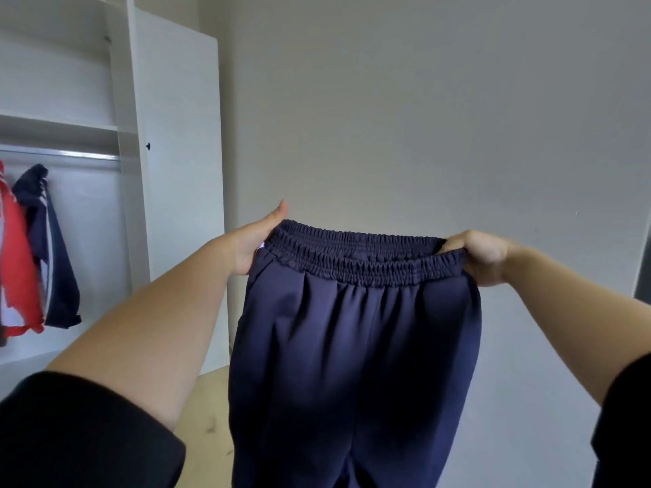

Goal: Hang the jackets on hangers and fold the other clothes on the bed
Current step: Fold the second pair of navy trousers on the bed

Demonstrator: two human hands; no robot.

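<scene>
From the head view, a pair of navy trousers (355, 346) hangs in the air in front of a plain grey wall (422, 100), held up by its gathered elastic waistband (359, 262), which is stretched across between the two hands. The left hand (253, 241) grips the waistband's left end, thumb pointing up above the cloth and the fingers tucked behind it. The right hand (482, 255) grips the right end with its fingers curled over the top edge of the band. The trouser legs drop straight down from the hands and run out of the bottom of the picture, so their lower ends cannot be seen. Both forearms are bare, with black sleeves (88, 431) at the upper arms. To the left stands a white wardrobe (176, 135) with its door open; on its rail (70, 155) hang a red jacket (17, 262) and, just beside it, a navy jacket (45, 248) with white stripes. A strip of pale wooden floor (208, 417) shows below, between the left arm and the trousers.
</scene>
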